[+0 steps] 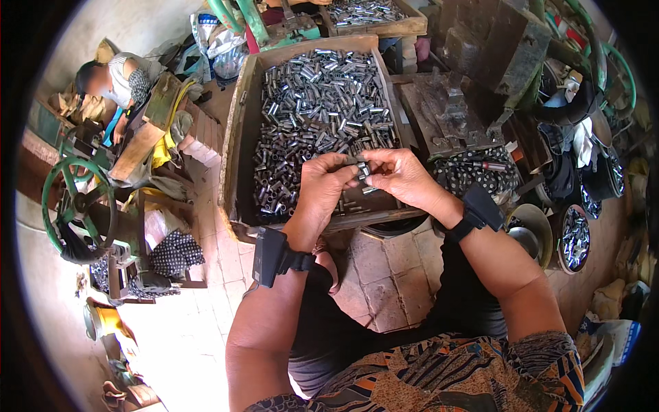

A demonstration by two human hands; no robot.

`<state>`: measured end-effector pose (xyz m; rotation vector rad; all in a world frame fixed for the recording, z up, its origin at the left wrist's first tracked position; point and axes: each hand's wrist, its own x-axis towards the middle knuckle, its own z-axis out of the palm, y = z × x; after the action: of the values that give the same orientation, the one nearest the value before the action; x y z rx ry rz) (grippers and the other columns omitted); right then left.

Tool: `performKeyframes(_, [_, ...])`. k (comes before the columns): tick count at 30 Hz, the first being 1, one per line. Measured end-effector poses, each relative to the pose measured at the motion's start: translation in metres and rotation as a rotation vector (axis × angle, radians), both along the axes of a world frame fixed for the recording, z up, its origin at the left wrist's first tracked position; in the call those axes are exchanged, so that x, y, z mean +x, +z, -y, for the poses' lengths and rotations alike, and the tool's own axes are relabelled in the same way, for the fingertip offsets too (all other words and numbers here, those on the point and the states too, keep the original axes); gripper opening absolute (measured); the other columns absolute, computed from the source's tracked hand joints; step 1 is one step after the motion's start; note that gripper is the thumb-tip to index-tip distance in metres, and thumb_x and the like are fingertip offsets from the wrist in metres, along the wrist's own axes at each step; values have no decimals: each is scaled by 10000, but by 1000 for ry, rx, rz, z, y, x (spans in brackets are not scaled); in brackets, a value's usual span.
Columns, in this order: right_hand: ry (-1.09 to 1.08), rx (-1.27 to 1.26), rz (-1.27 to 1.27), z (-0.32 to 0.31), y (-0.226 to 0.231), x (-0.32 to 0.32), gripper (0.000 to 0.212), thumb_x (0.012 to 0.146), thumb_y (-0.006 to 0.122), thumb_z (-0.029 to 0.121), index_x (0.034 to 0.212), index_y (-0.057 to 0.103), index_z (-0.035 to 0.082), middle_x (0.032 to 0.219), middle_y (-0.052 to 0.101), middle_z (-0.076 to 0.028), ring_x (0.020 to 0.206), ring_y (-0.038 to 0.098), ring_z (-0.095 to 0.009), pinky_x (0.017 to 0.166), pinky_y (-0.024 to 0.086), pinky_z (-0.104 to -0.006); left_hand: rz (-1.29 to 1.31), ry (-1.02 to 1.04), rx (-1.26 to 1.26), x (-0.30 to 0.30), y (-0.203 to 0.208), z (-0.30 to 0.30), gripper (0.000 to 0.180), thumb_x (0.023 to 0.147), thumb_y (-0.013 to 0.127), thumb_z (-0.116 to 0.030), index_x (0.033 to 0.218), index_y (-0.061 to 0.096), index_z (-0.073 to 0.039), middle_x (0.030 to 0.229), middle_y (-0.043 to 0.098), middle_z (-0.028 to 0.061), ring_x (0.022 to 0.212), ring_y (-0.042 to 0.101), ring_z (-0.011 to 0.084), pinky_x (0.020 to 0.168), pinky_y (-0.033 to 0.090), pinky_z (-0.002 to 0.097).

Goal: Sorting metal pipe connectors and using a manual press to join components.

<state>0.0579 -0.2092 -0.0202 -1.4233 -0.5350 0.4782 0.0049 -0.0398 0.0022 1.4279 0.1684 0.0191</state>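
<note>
Pinching a metal piece (pixel 363 169) between left hand (pixel 321 180) and right hand (pixel 405 177), both closed to fingertip grips, over the near end of the box (pixel 237 137). Can't tell which hand carries it. Light, steady pressure should suit; smooth metal likely rolls or slips. Working low over the box would catch drops. Loose tubes (pixel 322 103): short, hollow, shiny to dark grey. Box: worn wood.

wearer's hands (pixel 322 182) (pixel 405 175): 2 | black wrist devices (pixel 270 255) (pixel 483 206): 2 | wooden trays (pixel 237 137) (pixel 395 28): 2 | co-worker at left (pixel 137 74): 1 | small metal tubes (pixel 322 96): too many to count
</note>
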Motion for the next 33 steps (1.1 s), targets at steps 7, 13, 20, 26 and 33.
performKeyframes(7, [-134,89,-8,7,3,9,212,779,664,-28,987,628,-46,834,647,-61,726,601,-94,637,490,-217,42,62,1,0,0,-2,113,802,627,-3,906,641,36,764,649,70,625,603,111,602,487,223])
performKeyframes(13, [-216,141,-187,7,12,3,185,813,691,108,928,637,-27,797,664,-76,659,634,-123,588,494,-216,45,69,-51,-1,1,0,115,803,631,5,912,639,37,788,656,83,662,629,126,620,496,223])
performKeyframes(20, [-240,181,-258,5,15,0,152,812,696,125,898,656,5,748,656,-67,633,635,-117,559,491,-209,72,69,-98,-2,3,2,121,785,643,28,906,640,37,809,658,88,682,635,133,641,505,230])
performKeyframes(26, [-179,161,-327,6,13,-3,155,802,707,126,892,657,10,757,662,-80,644,646,-136,576,523,-236,63,-44,-60,-2,3,1,141,774,661,21,913,639,30,806,657,87,677,625,131,638,504,234])
performKeyframes(33, [23,219,-515,18,13,1,164,810,697,135,908,646,14,788,669,-90,668,656,-155,622,545,-279,46,-263,-117,-9,14,-1,171,786,684,-30,944,630,10,803,648,65,636,595,118,581,482,231])
